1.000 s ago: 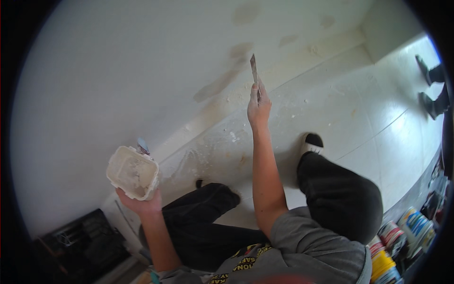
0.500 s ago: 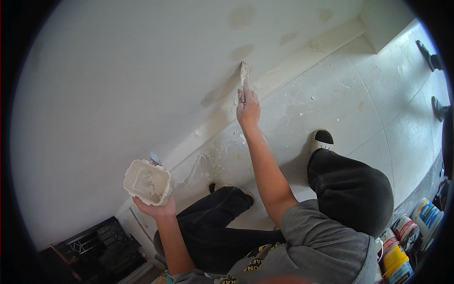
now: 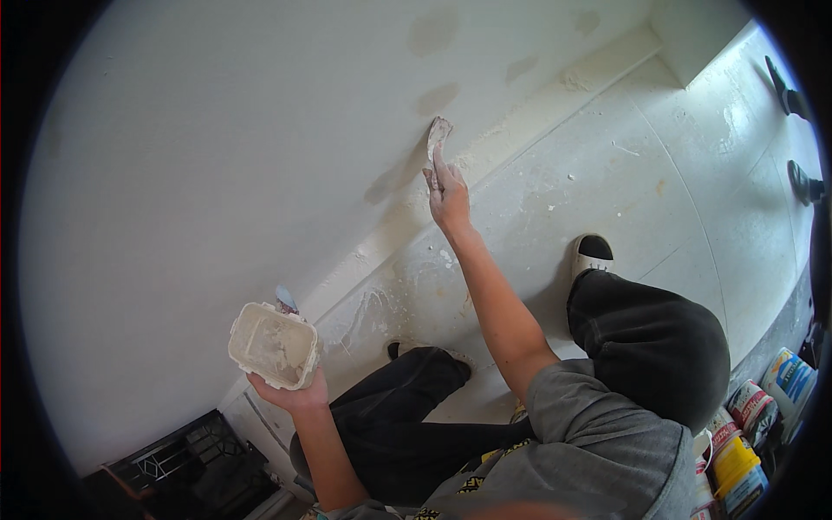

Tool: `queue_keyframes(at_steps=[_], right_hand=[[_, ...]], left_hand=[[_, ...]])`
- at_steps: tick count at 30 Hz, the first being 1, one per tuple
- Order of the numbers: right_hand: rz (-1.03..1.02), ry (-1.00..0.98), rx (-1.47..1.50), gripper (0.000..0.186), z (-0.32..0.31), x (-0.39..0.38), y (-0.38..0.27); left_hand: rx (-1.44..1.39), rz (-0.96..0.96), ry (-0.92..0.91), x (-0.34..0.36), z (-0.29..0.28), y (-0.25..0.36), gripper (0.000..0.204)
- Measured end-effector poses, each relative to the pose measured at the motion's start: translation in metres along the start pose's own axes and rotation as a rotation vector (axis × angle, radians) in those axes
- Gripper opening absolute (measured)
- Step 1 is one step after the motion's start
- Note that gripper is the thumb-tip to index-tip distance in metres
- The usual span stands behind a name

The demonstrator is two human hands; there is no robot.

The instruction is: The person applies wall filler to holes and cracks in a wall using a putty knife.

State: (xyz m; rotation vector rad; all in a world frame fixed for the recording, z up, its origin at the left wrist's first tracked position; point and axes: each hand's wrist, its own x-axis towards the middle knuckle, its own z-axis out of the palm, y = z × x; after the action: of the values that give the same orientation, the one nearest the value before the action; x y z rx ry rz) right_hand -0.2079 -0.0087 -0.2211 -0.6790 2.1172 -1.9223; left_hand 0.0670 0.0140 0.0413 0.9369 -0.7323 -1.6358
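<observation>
Scraper [image 3: 439,133] turned broadside since earlier | right fingers [image 3: 439,162] clasp it | left fingers [image 3: 262,385], mostly hidden, apparently cup tub [image 3: 253,340]

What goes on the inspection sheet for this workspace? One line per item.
Surface: pale wall with darker patches; floor spattered with white.
Job's things: coated putty knife; open white tub, pale paste inside.
Clutter: buckets, lower right.
Grippers: right hand grips the putty knife near the wall, contact unclear; left hand holds the tub from below.
Cables: nothing seen.
Surroundings: another person's feet, far right; dark panelled object, lower left, kind unclear.
</observation>
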Motion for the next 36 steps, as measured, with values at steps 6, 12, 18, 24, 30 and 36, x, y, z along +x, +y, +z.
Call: queue_keyframes(at_steps=[6,12,18,24,30,36], right_hand=[[-0.162,0.143,0.072,0.055,-0.007,-0.018,-0.034],[0.255,0.228,0.234,0.044,-0.041,-0.034,-0.026],[0.089,0.21,-0.068,0.044,-0.037,-0.012,-0.025],[0.155,0.178,-0.084,0.046,-0.008,-0.01,-0.04],[0.15,0.053,-0.062,0.047,-0.012,-0.002,-0.037],[-0.013,0.135,0.123,0.027,-0.03,-0.008,-0.026]], left_hand=[[0.029,0.007,-0.006,-0.002,-0.004,0.001,0.063],[0.041,0.025,0.005,0.001,0.001,0.003,0.062],[0.016,-0.012,-0.032,-0.001,0.01,0.002,0.06],[0.025,-0.012,-0.033,-0.007,0.017,0.009,0.058],[0.053,0.006,-0.015,-0.005,0.005,0.008,0.056],[0.042,0.002,-0.062,-0.007,0.004,0.012,0.06]])
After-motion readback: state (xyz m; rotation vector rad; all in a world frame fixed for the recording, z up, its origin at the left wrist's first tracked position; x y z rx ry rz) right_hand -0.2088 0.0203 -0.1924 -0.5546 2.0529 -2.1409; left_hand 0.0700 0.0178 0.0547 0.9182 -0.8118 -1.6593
